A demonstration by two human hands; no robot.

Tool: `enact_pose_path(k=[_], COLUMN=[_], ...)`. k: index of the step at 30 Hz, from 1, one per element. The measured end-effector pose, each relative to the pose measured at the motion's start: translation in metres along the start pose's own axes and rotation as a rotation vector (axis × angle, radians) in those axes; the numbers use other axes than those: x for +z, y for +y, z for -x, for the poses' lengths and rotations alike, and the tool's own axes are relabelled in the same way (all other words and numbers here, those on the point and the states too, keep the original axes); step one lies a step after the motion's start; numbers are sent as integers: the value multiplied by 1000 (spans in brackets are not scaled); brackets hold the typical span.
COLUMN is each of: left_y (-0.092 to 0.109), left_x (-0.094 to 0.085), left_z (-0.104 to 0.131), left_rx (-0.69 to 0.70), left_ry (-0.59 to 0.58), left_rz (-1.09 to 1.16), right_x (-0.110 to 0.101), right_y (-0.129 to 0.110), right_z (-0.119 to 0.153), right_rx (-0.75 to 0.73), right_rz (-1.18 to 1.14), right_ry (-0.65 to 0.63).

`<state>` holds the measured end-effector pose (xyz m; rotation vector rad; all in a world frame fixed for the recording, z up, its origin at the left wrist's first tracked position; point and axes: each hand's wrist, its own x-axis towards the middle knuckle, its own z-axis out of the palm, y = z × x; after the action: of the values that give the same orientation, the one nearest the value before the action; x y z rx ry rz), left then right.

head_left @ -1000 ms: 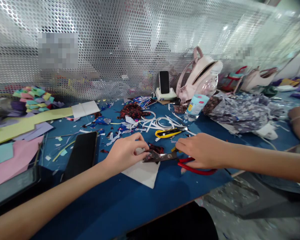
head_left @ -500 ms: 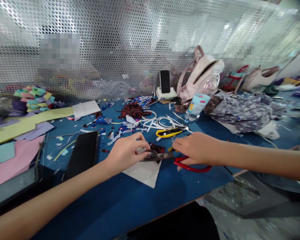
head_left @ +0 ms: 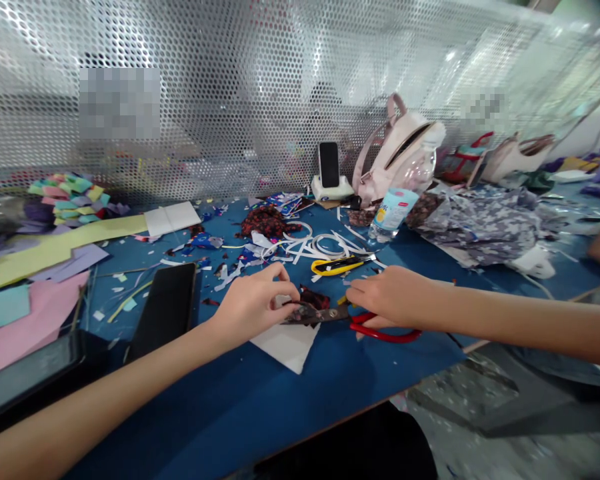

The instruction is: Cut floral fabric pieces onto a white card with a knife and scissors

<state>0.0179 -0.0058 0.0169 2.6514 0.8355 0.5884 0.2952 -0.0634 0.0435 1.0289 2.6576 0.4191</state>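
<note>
My right hand [head_left: 393, 297] grips a pair of scissors [head_left: 387, 333] by its red loop handles. Its dark metal blades point left and reach to the fingertips of my left hand [head_left: 257, 300]. Thumb and forefinger of that hand pinch a small piece of dark red-and-black patterned fabric [head_left: 316, 298] at the blades. How far the blades are apart is hard to make out. A folded white sheet [head_left: 290, 348] lies on the blue tabletop [head_left: 360, 387] just below the blades. Behind my hands rests a yellow utility knife [head_left: 337, 266].
White strips [head_left: 325, 245], scraps and a dark red fabric heap [head_left: 265, 222] lie beyond. Left are a black phone [head_left: 165, 307] and coloured paper [head_left: 65, 250]. A bottle [head_left: 395, 207], a pale backpack [head_left: 405, 140] and grey star-patterned fabric [head_left: 485, 220] stand or lie right. Perforated metal [head_left: 230, 100] closes the back.
The white sheet under the scissors has shifted slightly left. Part of another person's arm has come in at the right edge. My hands have barely moved.
</note>
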Motion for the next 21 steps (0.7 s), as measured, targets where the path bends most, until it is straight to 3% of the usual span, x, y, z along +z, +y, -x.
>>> enact_pose_path(k=[14,21], left_y=[-1,-2], left_x=[0,0], left_z=[0,0], left_rx=[18,22], left_ry=[-7,-8], left_rz=[13,22], right_x=[-17,-24], right_y=[-8,-11], right_z=[-4,-17], right_rx=[74,35], right_rz=[-131,-106], right_ry=[-65,-83])
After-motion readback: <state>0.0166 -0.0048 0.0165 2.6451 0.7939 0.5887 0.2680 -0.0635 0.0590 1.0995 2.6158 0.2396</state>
